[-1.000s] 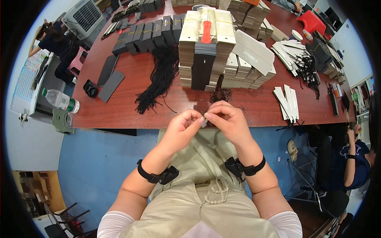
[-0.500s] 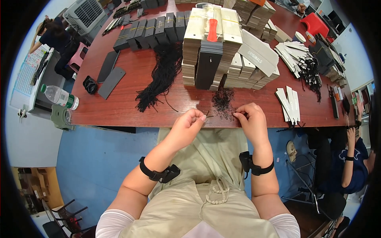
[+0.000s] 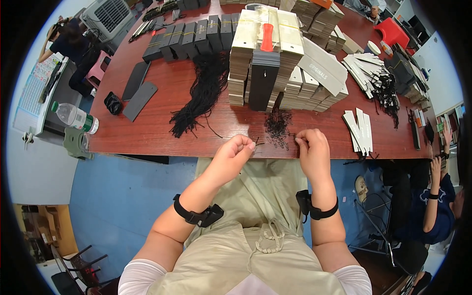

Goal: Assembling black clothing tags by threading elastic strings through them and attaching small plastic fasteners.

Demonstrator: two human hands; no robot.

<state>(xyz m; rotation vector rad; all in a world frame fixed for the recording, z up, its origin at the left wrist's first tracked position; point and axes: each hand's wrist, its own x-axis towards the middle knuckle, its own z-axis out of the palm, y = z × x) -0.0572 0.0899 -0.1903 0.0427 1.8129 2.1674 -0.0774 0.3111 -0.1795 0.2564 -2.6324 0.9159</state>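
Observation:
My left hand (image 3: pixel 235 151) is at the table's front edge, thumb and forefinger pinched on a thin black cord (image 3: pixel 259 142) whose ends stick out past the fingertips. Across from it, my right hand (image 3: pixel 313 148) is also closed in a pinch; whatever is between those fingertips is too small to name. Between the hands, slightly farther off, lies a loose heap of small black loops (image 3: pixel 279 129). Behind the heap rises a stack of black tags (image 3: pixel 264 83), set against tall stacks of pale tags (image 3: pixel 239 64). A bundle of long black cords (image 3: pixel 199 98) lies to the left.
Banded black tag bundles (image 3: pixel 189 40) line the back left. White tags with cords (image 3: pixel 359 130) lie right. Two loose dark tags (image 3: pixel 139 102) and a plastic bottle (image 3: pixel 75 118) are left. Another person (image 3: pixel 428 201) sits at the right; one more (image 3: pixel 73 49) is far left.
My right hand has drawn slightly right, away from the heap of loops. My left hand stays nearly in place, still pinching the cord.

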